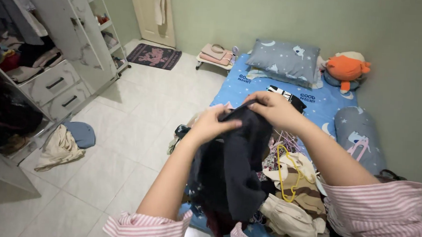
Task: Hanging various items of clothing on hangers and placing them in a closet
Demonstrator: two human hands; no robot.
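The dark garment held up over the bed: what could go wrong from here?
1. The dark garment hangs from both hands, left hand and right hand, down into the clothes pile; its hem might snag on the yellow hanger there.
2. Clothes on the floor lie near the wardrobe; they could trip someone.

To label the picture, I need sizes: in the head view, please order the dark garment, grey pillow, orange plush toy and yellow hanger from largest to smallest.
1. Dark garment, though it is nearest the camera.
2. Grey pillow.
3. Orange plush toy and yellow hanger look alike; I leave them unranked.
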